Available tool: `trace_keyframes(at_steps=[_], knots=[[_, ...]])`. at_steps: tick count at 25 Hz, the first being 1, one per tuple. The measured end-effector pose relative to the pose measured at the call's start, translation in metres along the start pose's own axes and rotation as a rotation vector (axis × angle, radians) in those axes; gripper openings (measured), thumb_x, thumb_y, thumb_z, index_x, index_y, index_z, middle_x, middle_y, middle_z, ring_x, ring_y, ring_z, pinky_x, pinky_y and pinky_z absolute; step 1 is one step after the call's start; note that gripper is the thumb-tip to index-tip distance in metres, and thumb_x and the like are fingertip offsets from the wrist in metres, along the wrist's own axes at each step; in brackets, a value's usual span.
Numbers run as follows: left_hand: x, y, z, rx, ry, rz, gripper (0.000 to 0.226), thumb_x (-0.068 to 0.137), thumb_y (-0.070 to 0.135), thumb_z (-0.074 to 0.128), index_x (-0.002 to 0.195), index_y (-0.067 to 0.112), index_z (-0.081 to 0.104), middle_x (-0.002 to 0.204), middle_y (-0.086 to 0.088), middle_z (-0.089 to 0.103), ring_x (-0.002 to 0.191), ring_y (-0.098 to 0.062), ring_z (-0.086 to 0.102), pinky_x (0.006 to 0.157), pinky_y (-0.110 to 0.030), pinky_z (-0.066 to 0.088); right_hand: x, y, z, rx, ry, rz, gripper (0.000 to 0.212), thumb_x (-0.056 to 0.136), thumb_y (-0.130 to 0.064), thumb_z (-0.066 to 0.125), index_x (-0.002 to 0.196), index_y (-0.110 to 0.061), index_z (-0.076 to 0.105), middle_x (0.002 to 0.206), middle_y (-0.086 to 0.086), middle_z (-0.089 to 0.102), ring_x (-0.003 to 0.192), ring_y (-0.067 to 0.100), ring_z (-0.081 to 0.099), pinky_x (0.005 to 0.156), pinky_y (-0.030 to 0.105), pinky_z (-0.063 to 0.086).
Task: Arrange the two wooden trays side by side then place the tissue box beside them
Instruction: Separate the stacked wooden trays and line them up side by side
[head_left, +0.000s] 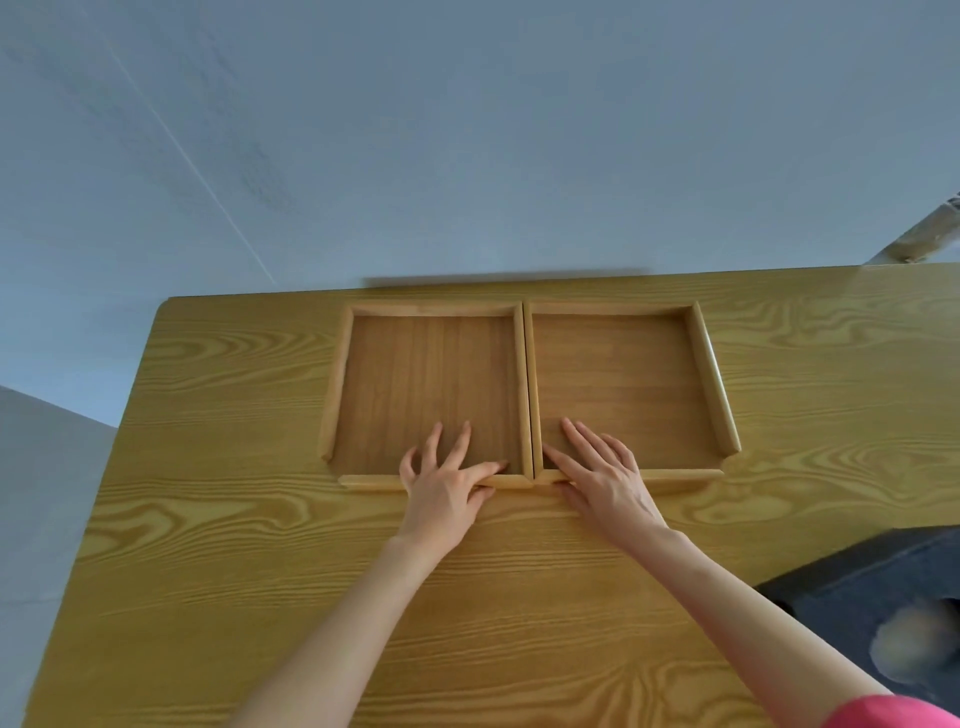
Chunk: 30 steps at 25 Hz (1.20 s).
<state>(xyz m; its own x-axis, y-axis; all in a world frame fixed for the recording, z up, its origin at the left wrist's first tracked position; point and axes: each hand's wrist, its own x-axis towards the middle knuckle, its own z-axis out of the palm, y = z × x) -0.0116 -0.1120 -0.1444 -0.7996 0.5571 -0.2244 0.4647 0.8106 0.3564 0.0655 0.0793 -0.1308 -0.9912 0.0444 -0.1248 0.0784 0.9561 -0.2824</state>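
A: We are looking at the first step nearly finished. The left tray and the right tray are sitting side by side on the wooden table, their inner walls touching or all but touching along the middle seam.

B: And our hands are working at the near edge. The left hand is lying spread, fingers flat on the floor of the left tray, thumb tucked against the front lip. It is pinching that lip lightly at most, not clenched around anything.

A: The right hand is doing the same on the right tray: fingers open across the tray floor, thumb under the front rail beside the seam. We are judging this as a last squaring-up of the front edges, since the two rails are lining up almost flush.

B: So the next move is calling for the tissue box, and we are not seeing it anywhere in this view. Something dark is showing at the lower right, past the table edge, but we cannot tell what it is.

A: Then both hands are needing to come off the trays without nudging them, and we are needing to look around for the box.
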Motion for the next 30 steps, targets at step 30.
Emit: trace_keyframes(at_steps=[30], knots=[[0.007, 0.049, -0.051, -0.182, 0.221, -0.095, 0.023, 0.089, 0.008, 0.049, 0.109, 0.007, 0.060, 0.109, -0.011, 0.064, 0.099, -0.020, 0.059, 0.089, -0.027, 0.044, 0.005, 0.032, -0.049, 0.097, -0.004, 0.016, 0.059, 0.091, -0.019, 0.047, 0.143, -0.023, 0.021, 0.157, 0.003, 0.008, 0.144, 0.016, 0.009, 0.118, 0.042, 0.007]])
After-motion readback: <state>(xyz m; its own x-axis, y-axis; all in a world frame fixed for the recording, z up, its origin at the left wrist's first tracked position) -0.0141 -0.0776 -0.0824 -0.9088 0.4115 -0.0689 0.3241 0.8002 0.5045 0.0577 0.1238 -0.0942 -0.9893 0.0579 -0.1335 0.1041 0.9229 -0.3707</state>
